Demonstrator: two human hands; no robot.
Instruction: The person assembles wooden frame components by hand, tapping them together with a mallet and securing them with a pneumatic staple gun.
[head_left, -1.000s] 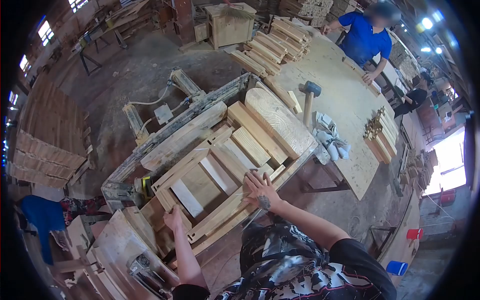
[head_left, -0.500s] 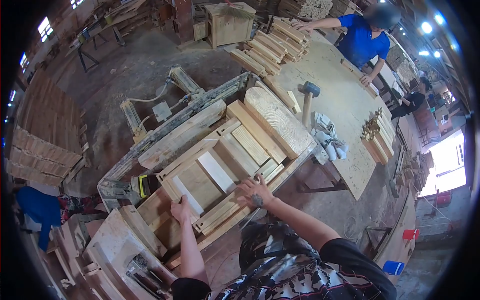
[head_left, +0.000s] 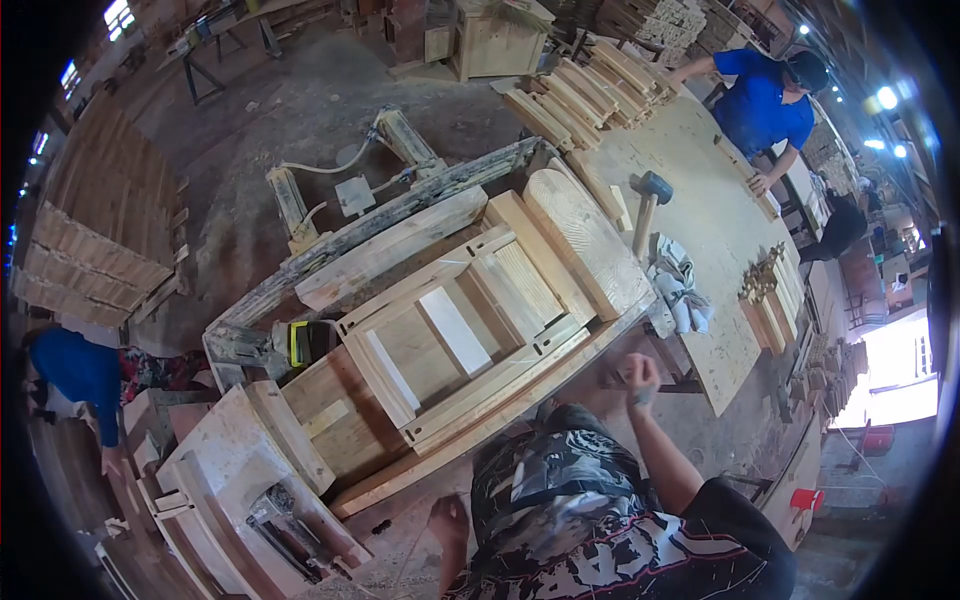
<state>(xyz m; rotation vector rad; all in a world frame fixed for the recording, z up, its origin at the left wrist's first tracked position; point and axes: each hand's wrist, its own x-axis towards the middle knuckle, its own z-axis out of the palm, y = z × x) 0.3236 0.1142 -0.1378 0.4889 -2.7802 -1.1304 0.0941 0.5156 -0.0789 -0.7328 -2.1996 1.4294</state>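
Observation:
A wooden frame (head_left: 455, 337) with crosspieces and two pale slats (head_left: 455, 332) lies inside a long clamping bench (head_left: 375, 245). My right hand (head_left: 643, 378) is in the air past the bench's near edge, its fingers curled in and nothing visible in them. Low beside my body, my left hand (head_left: 449, 520) is dim and blurred, so its grip is hard to make out. Neither hand touches the frame. A thick rounded wood block (head_left: 590, 240) stands at the frame's right end, with a long wood block (head_left: 395, 250) along its far side.
On the plywood table (head_left: 690, 350) are a black-headed mallet (head_left: 652, 200), gloves (head_left: 680, 290) and wood strips (head_left: 770, 300). A person in blue (head_left: 765, 105) works across it; another person (head_left: 75, 375) bends at left. Stacked boards (head_left: 100, 220) stand at far left.
Both hands have come off the wooden frame: the right moved right, the left down toward my body. The view has shifted a little. The frame stays in the bench.

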